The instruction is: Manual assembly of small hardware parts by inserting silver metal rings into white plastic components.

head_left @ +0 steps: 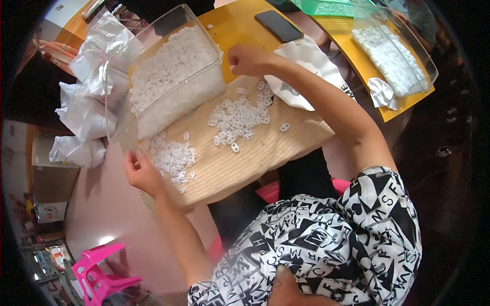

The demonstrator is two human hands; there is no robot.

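Your left hand (142, 173) curled at nine o'clock, beside white pieces (173, 158), your right hand (249, 60) curled at twelve, near the tub (188, 98), whether either grasps anything unclear

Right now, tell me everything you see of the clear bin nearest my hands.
The clear bin is rectangular, open-topped and apparently plastic. Small white pieces fill much of it, showing through its wall. Its near lower edge appears to meet the beige cloth; whether white bags at left touch it is unclear.
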